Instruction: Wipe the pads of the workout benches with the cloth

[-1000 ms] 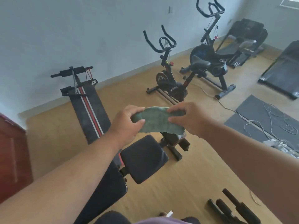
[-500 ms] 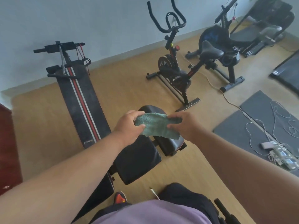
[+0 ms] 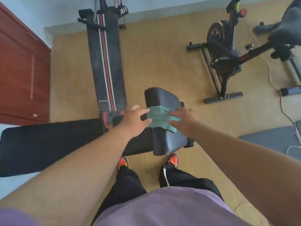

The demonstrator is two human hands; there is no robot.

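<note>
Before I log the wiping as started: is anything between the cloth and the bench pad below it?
Nothing visible. The green cloth is spread over the small black seat pad, with the left hand and the right hand at its two sides. Whether it already lies flat on the pad cannot be told.
</note>
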